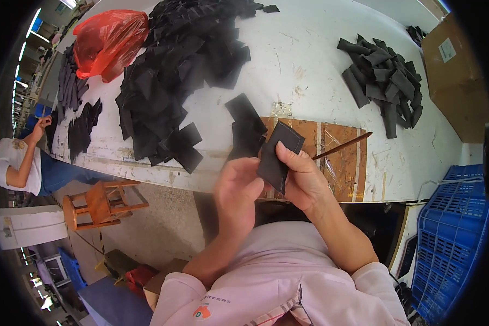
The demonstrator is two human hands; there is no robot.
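Note:
In front of my chest, over the table's near edge, a flat black fabric piece (276,165) with a stitched edge is held up at a tilt. My right hand (308,182) pinches its right side, thumb pressed flat on the front. My left hand (236,190) is closed at the piece's lower left edge, its fingertips partly hidden behind it. A thin brown stick (345,145) juts out to the right from behind my right hand; whether that hand grips it is hidden. Beneath lies a brown board (342,176) with tape strips. Two loose black pieces (246,122) lie beside the board.
A large heap of flat black pieces (168,81) covers the table's left part, near a red plastic bag (111,41). Narrower black pieces (386,76) are piled at right, by a cardboard box (456,76). Blue crates (451,233), a wooden stool (103,204) and another person (22,163) are around.

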